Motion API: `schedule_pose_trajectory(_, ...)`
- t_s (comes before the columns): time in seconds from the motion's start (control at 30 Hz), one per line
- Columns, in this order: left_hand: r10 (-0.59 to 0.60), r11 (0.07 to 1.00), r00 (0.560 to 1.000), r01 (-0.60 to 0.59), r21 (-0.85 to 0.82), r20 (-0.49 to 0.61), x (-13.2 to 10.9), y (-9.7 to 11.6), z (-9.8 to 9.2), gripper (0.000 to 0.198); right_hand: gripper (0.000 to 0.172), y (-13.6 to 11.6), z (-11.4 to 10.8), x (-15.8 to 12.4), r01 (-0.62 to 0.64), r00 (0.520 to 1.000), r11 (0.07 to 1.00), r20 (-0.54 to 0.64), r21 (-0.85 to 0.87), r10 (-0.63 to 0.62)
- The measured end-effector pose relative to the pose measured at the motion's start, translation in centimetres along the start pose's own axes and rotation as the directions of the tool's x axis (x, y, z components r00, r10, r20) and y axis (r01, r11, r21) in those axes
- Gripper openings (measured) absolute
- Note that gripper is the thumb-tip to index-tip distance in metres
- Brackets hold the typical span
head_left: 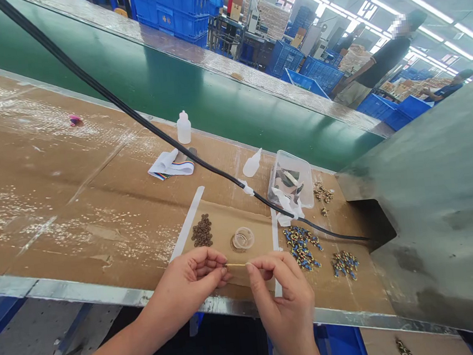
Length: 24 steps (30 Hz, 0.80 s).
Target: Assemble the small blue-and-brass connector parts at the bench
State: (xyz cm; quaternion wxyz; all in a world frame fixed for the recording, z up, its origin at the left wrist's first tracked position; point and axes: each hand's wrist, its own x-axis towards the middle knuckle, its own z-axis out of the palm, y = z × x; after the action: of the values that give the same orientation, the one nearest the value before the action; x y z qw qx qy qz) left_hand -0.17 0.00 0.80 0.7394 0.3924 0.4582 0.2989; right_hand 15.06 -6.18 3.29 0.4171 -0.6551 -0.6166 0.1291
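**Hands Pinching a Thin Brass Rod: Layout and Risks**

Both hands work close together just above the near edge of the bench. The left hand (186,285) is nearly closed, with its fingertips pinching one end of a thin brass rod (235,265). The right hand (283,290) is also nearly closed and pinches the other end. We cannot tell whether the rod carries a small part.

Just far of the hands lies a clear plastic ring (243,238), with a heap of dark brown beads (202,231) to its left. To the right lie two piles of blue-and-brass connectors (301,248). Farther out, a clear plastic box (291,180) holds assorted parts, and a black cable (219,168) crosses the cardboard bench covering (51,162) diagonally. A plastic squeeze bottle (184,128) stands left of the box.

We identify three hazards. A weak fingertip pinch could release the rod over the near edge. A sideways hand movement could scatter the unconfined beads or connectors. Any pull on the black cable could sweep the box and nearby parts out of position.
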Motion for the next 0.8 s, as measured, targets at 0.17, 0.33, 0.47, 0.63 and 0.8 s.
schedule_pose_trajectory(0.17,0.0,1.0,1.0,0.0,-0.005,0.0,-0.2,0.1,0.0,0.011,0.009,0.4,-0.4,0.3,0.032,0.997,0.999,-0.07,0.006,-0.032)
schedule_pose_trajectory(0.33,-0.006,1.0,1.0,0.006,-0.003,0.001,-0.2,0.2,0.1,0.011,0.009,0.6,-0.7,0.5,0.034,0.994,0.999,-0.105,-0.001,-0.034)
schedule_pose_trajectory(0.47,-0.007,1.0,1.0,0.007,-0.014,0.007,-0.2,0.3,0.1,0.012,0.008,0.5,-0.3,0.2,0.047,0.997,0.999,-0.058,0.011,-0.046)
schedule_pose_trajectory(0.63,-0.005,1.0,1.0,0.005,-0.007,0.002,-0.2,0.2,0.0,0.012,0.009,0.5,-0.5,0.4,0.05,0.994,0.999,-0.093,0.0,-0.049)
schedule_pose_trajectory(0.8,0.0,1.0,1.0,0.0,0.002,0.003,-0.2,0.1,0.0,0.012,0.008,1.1,-1.1,1.4,0.028,0.984,0.997,-0.173,-0.067,-0.039)
